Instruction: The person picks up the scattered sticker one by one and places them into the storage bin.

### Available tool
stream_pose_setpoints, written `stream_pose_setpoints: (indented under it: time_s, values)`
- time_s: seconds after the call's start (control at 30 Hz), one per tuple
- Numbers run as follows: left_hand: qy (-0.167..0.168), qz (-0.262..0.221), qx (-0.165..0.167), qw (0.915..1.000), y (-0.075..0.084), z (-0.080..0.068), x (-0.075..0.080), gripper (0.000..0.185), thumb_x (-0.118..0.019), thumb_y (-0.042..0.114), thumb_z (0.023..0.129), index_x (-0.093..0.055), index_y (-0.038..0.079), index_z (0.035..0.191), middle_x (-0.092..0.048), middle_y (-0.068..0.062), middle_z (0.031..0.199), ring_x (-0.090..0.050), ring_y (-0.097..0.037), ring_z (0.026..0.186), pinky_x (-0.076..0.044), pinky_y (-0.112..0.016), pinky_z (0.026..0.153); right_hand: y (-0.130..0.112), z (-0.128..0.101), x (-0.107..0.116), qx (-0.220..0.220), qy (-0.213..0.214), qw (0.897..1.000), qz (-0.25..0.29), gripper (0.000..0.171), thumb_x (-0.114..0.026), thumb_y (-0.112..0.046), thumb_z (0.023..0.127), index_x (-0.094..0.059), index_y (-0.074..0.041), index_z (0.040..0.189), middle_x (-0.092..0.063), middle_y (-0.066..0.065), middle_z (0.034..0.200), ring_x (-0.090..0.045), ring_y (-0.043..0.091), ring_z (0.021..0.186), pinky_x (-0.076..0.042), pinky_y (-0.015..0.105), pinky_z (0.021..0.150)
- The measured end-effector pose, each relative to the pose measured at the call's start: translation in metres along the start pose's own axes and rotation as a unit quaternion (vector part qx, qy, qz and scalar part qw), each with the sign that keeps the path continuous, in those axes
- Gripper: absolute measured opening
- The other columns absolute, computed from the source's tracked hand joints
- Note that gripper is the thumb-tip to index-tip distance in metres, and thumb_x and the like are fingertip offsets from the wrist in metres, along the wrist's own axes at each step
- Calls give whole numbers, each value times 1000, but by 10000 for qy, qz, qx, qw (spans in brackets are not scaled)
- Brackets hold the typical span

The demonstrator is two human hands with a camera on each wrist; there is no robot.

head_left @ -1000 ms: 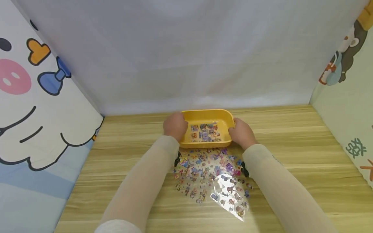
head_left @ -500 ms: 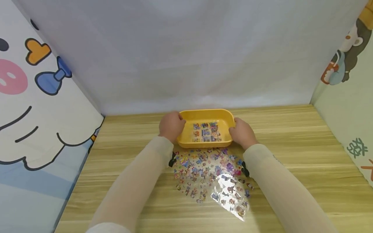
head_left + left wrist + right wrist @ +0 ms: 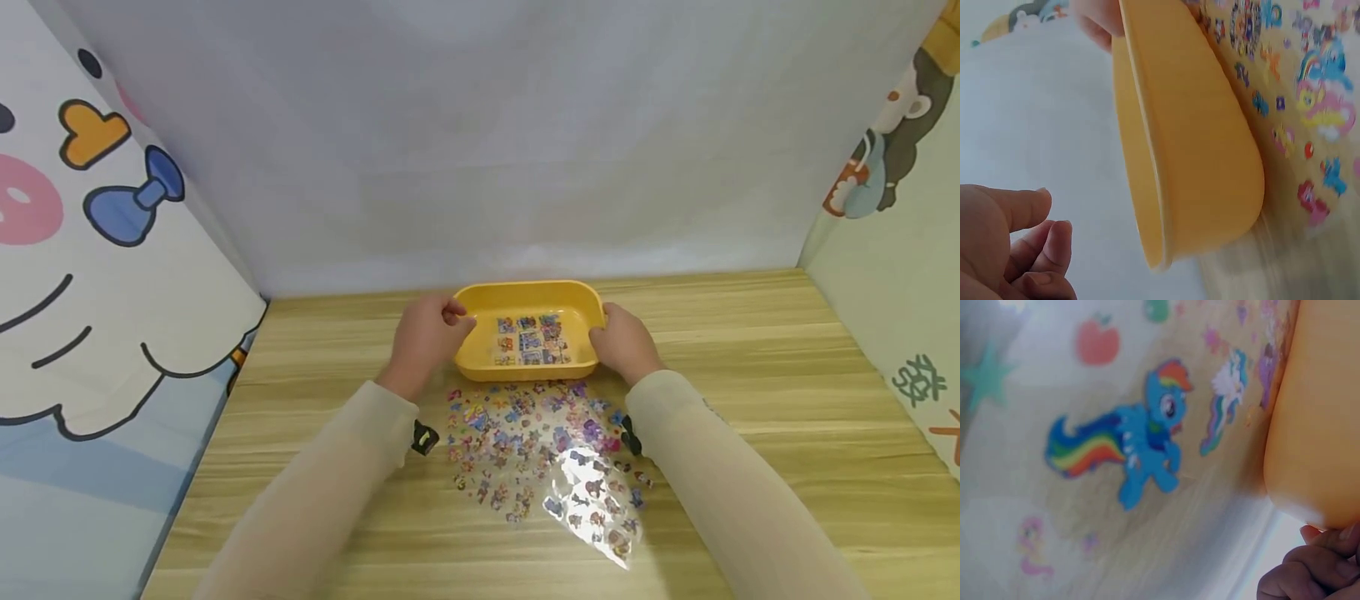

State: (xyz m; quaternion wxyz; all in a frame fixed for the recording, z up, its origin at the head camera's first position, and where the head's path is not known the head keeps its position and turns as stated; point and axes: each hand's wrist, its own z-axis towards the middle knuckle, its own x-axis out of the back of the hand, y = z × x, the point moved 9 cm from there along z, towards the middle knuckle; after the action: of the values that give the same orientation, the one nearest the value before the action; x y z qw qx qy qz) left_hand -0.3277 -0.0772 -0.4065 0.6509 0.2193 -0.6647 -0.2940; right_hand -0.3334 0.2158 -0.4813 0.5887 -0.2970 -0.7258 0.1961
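Yellow tray (image 3: 525, 367) sits on the wooden bench (image 3: 750, 392), far side, close to the white back curtain (image 3: 487, 142). Small sticker sheet (image 3: 531, 339) lies flat inside the tray.

Right hand (image 3: 621, 342) at the tray's right end, fingers (image 3: 1310, 572) curled against the end wall, grasping it; right wrist view shows fingertips touching the yellow wall.

Left hand (image 3: 424, 340) at the tray's left end. In the head view it looks right at the rim, but the left wrist view shows the fingers (image 3: 1029, 250) loosely curled with a clear gap to the tray (image 3: 1197, 156), holding nothing. So left is released, just beside the left end.

Large clear sticker sheet (image 3: 543, 450) lies on the bench just on the near side of both hands' fingers, between the two forearms, its far edge at the tray's near wall. Cartoon pony stickers on it, glare on its near right corner. Blue rainbow-maned pony sticker (image 3: 1141, 450) shows close up in the right wrist view, just beside the tray wall.

Cartoon-printed panels stand left (image 3: 90, 250) and right (image 3: 892, 208) of the bench, well apart from the hands.
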Motion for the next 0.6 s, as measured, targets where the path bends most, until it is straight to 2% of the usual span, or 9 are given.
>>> stream_pose_setpoints:
  time_s: [0.3,0.43,0.6]
  values:
    - [-363,-757,258,9961,-19,-49,-10,24,-74,32,97,-72,11,109,-67,-2,101,-62,-20,84,-53,-39,71,-2,1,-2,34,13,9999,-110,59,-45,-18,105,-32,8,156,-48,29,148,-58,38,115,-46,53,104]
    - [-252,-782,351,9960,-30,-66,-13,27,-75,30,95,-71,10,113,-67,-1,103,-58,-20,80,-51,-38,67,-2,0,-2,11,-2,9999,-105,58,-45,-18,105,-33,7,155,-50,28,146,-58,37,112,-47,52,102]
    - [-44,-741,277,9969,-39,-79,-16,32,-75,30,94,-71,11,120,-67,-1,109,-55,-21,82,-49,-38,69,1,1,-2,-10,41,9999,-105,57,-45,-18,105,-34,7,155,-51,27,145,-58,37,111,-48,52,102]
